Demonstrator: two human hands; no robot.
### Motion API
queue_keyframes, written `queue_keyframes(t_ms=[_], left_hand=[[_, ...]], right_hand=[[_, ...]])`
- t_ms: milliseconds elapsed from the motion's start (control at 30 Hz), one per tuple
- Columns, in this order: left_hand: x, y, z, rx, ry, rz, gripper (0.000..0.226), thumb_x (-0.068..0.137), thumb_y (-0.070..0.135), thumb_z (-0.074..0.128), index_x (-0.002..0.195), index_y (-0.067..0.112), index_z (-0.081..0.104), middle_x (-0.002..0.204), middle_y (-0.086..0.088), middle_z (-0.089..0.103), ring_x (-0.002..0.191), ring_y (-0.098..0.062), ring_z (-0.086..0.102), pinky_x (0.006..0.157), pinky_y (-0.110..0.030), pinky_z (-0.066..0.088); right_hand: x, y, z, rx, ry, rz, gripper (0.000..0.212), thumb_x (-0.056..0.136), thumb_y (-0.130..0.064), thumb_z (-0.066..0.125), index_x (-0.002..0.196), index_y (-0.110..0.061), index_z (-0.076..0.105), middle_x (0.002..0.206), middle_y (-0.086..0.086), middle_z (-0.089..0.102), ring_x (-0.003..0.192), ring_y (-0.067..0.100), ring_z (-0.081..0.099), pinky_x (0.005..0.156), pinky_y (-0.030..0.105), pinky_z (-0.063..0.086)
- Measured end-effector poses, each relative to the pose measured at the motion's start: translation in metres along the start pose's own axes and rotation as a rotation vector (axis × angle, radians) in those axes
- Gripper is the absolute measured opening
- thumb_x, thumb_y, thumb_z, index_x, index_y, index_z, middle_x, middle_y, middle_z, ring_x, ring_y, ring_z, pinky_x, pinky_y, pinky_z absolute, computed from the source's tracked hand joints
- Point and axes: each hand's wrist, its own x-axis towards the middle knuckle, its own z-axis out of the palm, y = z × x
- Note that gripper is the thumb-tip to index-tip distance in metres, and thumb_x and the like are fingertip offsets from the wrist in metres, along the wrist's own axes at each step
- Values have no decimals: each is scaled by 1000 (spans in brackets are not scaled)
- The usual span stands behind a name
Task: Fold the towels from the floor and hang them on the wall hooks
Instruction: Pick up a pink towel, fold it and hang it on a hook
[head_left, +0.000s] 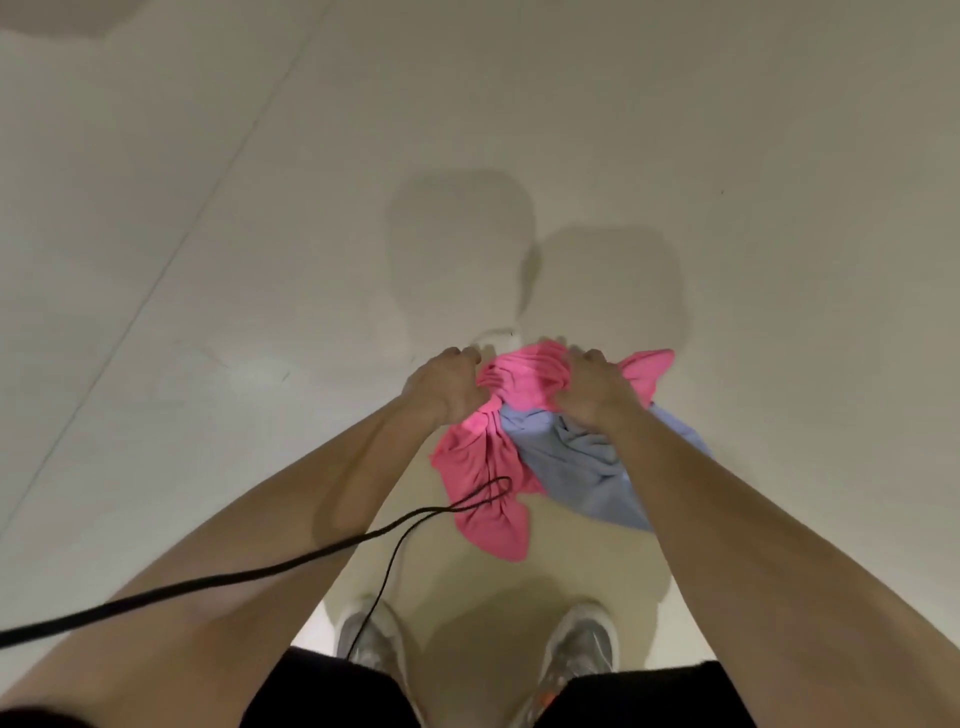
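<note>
A pink towel (488, 457) lies crumpled on the pale floor in front of my feet, with a light blue towel (576, 462) bunched against it on the right. My left hand (447, 387) grips a gathered fold at the pink towel's left upper edge. Close to the right, my right hand (587, 387) grips the cloth where pink and blue meet, and my forearm covers part of the blue towel. Both arms reach straight down. No wall hooks are in view.
The pale floor (675, 156) stretches ahead, with a thin seam line (171, 260) running diagonally at the left. A black cable (291, 564) loops across my left forearm and over the pink towel's lower part. My two grey shoes (582, 644) stand just below the towels.
</note>
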Motion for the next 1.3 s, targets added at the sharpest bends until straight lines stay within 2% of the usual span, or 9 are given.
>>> queue_keyframes(t_ms=[167,267,400,467,633,733,833,1033,1300], left_hand=[[86,-11,46,16,-26,72,64,87,41,64,144,21,43,135,-12,51,124,-35,53,100,-41,47],[137,-29,76,63,-49,129,70,67,49,61,133,27,49,125,-6,57,117,-33,56,96,-43,51],[142,-23,67,37,-17,164,24,79,23,65,103,25,63,112,-3,67,104,-28,63,86,-35,52],[125,-13,51,-20,27,196,19,82,21,67,101,22,66,110,-2,69,100,-26,64,84,-33,53],[48,9,-5,-63,24,208,24,85,26,70,107,15,68,105,-4,70,96,-26,65,83,-33,52],[-16,23,-48,-92,15,219,19,85,24,69,102,18,69,100,-2,72,94,-26,66,84,-37,54],[-79,41,-90,-89,32,208,11,84,27,67,95,25,68,93,2,71,88,-23,66,79,-36,55],[-231,102,-214,-151,75,192,11,78,25,71,85,31,65,85,7,71,81,-22,67,71,-31,54],[-434,197,-352,-122,135,302,13,80,19,72,91,22,65,80,5,63,70,-9,58,71,-27,49]], right_hand=[[77,26,55,-95,44,11,75,89,-32,57,154,-27,21,157,12,22,132,40,36,106,50,39],[105,32,75,-146,55,-14,80,87,-40,61,154,-28,19,156,14,25,136,39,34,106,51,38],[115,31,77,-181,115,-51,62,83,-28,63,141,-29,42,136,9,52,120,34,55,97,43,45],[102,28,64,-156,142,-53,51,80,-31,64,130,-27,52,122,9,60,108,34,61,90,40,51],[27,10,10,-95,103,-41,39,81,-49,59,111,-23,59,109,7,65,98,33,64,83,40,54],[-38,-7,-32,-39,77,-41,36,86,-41,59,118,-25,60,108,3,64,103,30,63,85,38,52],[-101,-25,-76,-3,50,-59,32,87,-39,62,115,-22,61,89,-3,56,98,28,64,73,32,47],[-262,-73,-206,43,94,-91,32,79,-31,65,109,-22,66,104,6,65,99,33,65,85,42,55],[-481,-102,-356,213,256,-138,34,77,-22,66,111,-25,65,101,5,70,96,26,64,78,28,48]])
